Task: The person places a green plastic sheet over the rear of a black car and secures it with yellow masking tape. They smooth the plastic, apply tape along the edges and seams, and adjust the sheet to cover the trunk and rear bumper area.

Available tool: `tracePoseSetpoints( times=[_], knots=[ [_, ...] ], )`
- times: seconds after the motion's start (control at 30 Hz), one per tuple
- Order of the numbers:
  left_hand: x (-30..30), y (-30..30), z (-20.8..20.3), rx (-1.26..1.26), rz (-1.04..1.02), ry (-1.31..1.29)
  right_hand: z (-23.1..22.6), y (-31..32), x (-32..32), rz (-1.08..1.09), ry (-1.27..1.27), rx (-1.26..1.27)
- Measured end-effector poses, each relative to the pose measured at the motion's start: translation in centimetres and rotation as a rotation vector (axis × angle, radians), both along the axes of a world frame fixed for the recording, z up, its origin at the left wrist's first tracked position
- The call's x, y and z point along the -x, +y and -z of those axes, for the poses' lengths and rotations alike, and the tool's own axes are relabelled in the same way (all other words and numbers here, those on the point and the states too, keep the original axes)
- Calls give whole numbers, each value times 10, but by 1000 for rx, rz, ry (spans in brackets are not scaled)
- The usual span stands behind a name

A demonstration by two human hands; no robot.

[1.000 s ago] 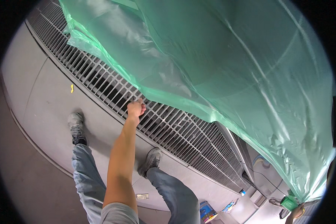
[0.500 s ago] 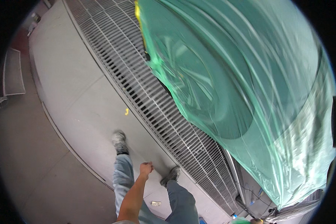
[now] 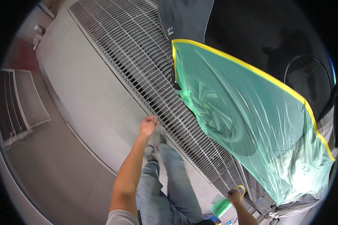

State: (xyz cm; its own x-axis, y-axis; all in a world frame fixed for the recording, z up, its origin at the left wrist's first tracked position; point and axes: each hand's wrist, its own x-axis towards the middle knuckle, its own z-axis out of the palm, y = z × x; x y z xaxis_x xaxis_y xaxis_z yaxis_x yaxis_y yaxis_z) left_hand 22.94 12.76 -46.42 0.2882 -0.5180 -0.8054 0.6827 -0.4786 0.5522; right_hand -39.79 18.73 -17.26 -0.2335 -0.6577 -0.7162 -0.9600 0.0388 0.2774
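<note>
My left hand (image 3: pixel 149 126) hangs over the pale floor beside the grating, fingers pinched together; whatever they may hold is too small to make out. At the lower right, my right hand (image 3: pixel 234 197) grips a roll of yellow tape (image 3: pixel 242 190), its ring showing past the fingers. Green plastic film (image 3: pixel 221 206) hangs beside that hand. Next to me, a large green masking sheet (image 3: pixel 259 123) covers the wheel and lower side of a black car (image 3: pixel 248 33). Yellow tape (image 3: pixel 248 65) runs along the sheet's upper edge.
A metal floor grating (image 3: pixel 139 56) runs between the pale floor strip (image 3: pixel 90 71) and the car. A framed panel (image 3: pixel 30 97) lies at the far left. Some small items (image 3: pixel 38 37) stand at the upper left. Blue things (image 3: pixel 213 218) lie near the lower edge.
The view has shifted, bringing the black bodywork and the sheet's taped edge into sight. My left hand is further up the picture. My right hand with the tape roll has come into view.
</note>
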Motion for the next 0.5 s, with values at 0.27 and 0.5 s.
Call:
tracePoseSetpoints(
  times=[0.27, 0.5],
  knots=[
    [-98, -209, 21, 198, 419, -392, 132, -53, -115, -45, -4, -263],
    [-147, -311, 62, 528, 817, -671, 304, -159, -274, 34, -101, -317]
  ],
)
